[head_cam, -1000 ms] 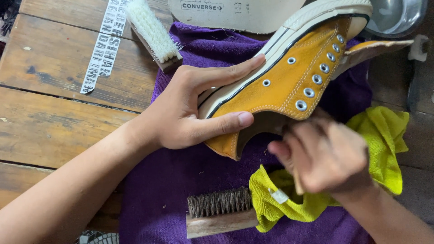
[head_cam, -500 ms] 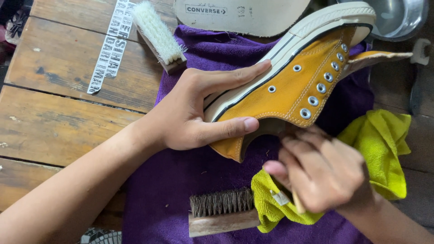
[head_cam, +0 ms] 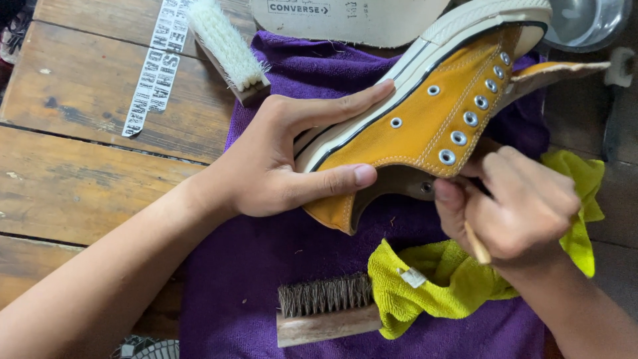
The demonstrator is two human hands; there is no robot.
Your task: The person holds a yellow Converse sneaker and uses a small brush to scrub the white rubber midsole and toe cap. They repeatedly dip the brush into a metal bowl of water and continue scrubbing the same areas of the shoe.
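- A dark-bristled brush [head_cam: 325, 311] lay nearest on a purple towel [head_cam: 246, 266], touching a yellow cloth [head_cam: 438, 282].
- The right hand [head_cam: 515, 206] was curled tight around a thin wooden handle [head_cam: 476, 243] at the shoe's opening.
- The left hand [head_cam: 292, 159] gripped the heel of a yellow shoe [head_cam: 425, 119], fingers along the sole, thumb on the side; the shoe lay tilted over the towel.
- Farther off, a white brush [head_cam: 229, 46], an insole [head_cam: 352, 18] and a metal bowl [head_cam: 585, 20] rested on the wooden table [head_cam: 86, 179].
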